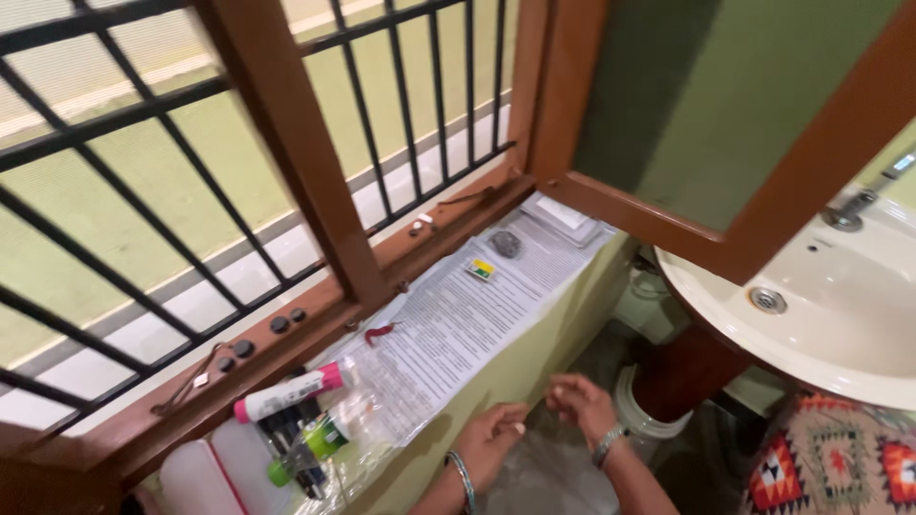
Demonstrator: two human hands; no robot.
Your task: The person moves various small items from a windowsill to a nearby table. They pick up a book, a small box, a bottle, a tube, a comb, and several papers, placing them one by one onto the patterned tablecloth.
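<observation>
Landmark = window sill (534,315), long narrow ledge w/ greenish painted front, lined w/ printed paper sheets (458,319), flat, grey text, edges a bit curled.

Left hand (489,441): just below sill front edge, fingers curled loose, thumb side toward the other hand. Metal bangle on wrist. Holding anything? Can't tell, palm turned away.

Right hand (580,402): below sill too, right of left hand, nearly touching it. Fingers bunched narrow, tips blurred. May pinch sth small, can't tell. Beaded/metal bracelet at wrist.

On sill, near end (closest to hands): clear crinkly plastic bag (377,410), glossy, over paper. Beside it white tube w/ pink cap (286,391), lying tilted. Green round-cap item (324,437) and dark slim things under it, jumbled, hard to ID. White flat container (205,477) cut off by bottom edge.

Mid sill: small red squiggle (380,332). Far end: small yellow-green packet (481,270), dark grey lump (506,244), white flat box (563,215).

Above sill: brown wood window frame (296,181), smooth painted, black metal bars (401,105). Frosted glass pane swung open at far end.

Right of sill: cream ceramic basin (811,315), round steel drain, tap cut off by edge. Patterned fabric (830,458) under basin, bottom corner, partly out of view.
</observation>
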